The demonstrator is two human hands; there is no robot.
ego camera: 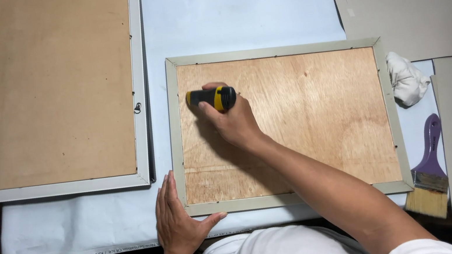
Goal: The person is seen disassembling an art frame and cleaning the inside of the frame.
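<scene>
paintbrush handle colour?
Purple, on the paintbrush at the right edge; head view.

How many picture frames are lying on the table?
2. A larger white picture frame lies face down at the upper left. A smaller beige picture frame lies in the middle, under the right hand holding a yellow-and-black tool, the left hand pressing its corner.

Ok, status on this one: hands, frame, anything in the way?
Right hand grips black-and-yellow tool on plywood-backed frame. Left hand flat, steadying its corner. Nothing in the way.

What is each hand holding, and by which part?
Right hand grips a yellow-black tool by its handle. Left hand holds nothing; it lies flat at the frame corner.
</scene>
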